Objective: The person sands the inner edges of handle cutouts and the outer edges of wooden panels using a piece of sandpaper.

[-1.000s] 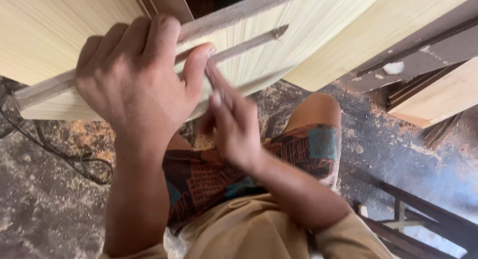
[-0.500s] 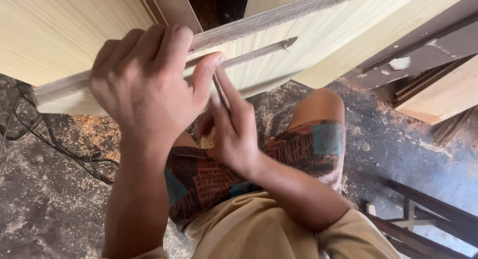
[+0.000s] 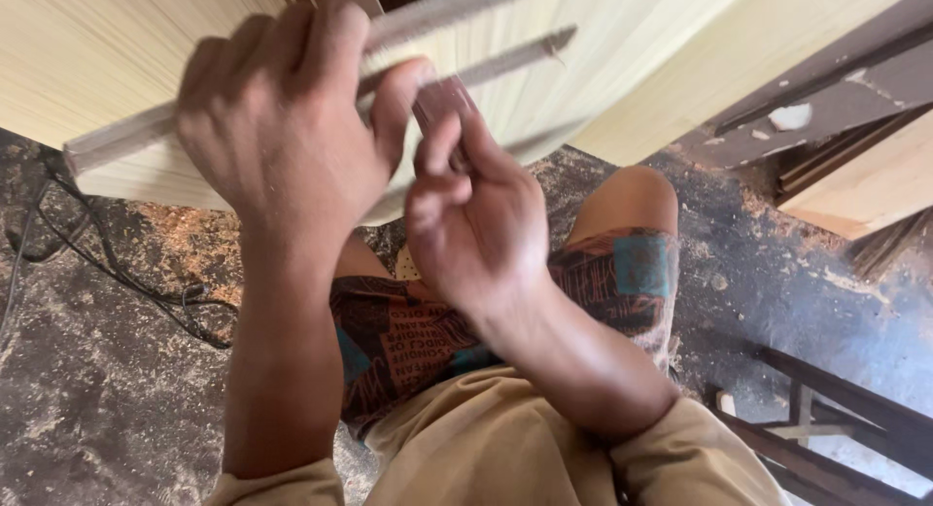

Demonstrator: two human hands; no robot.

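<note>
Pale grained board [image 3: 622, 49], thin strip [image 3: 505, 64], apparently pinched by both hands [image 3: 389, 166].

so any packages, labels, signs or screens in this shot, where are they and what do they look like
No packages, labels, signs or screens in view.
Only lettering: printed shorts, on the person's lap below the hands, dark brown with orange and teal patches.
Left hand grips a thin wood strip against a pale board; right hand pinches at the strip.

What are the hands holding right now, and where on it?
Left hand grips the pale wooden panel over its upper edge; right hand pinches a small brownish piece against the panel's face.
</note>
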